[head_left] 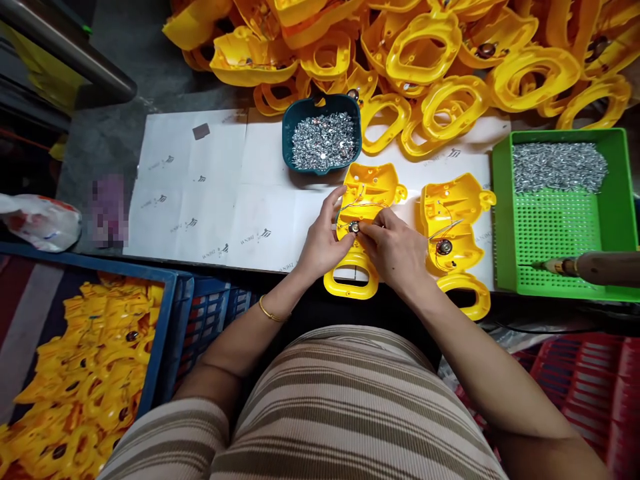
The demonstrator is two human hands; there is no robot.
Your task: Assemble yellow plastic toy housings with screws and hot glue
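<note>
A yellow plastic shell half point(373, 181) with an oval handle loop lies in front of me, thin wires and a small round speaker point(354, 227) inside it. My left hand point(323, 240) grips its left side, the thumb close to the speaker. From the right, the fingers of my right hand point(400, 248) are pinched together at the speaker's edge; whatever they hold is hidden. A second yellow shell half point(453, 200), with wires and its own round speaker point(444, 247), lies just right of my right hand.
Beyond the shells stands a dark green tub point(323, 167) of small metal parts. A green basket point(505, 220) at right holds metal screws, with an electric screwdriver point(600, 267) above it. Yellow shells point(425, 53) are heaped behind. A blue crate point(163, 320) holds more at lower left.
</note>
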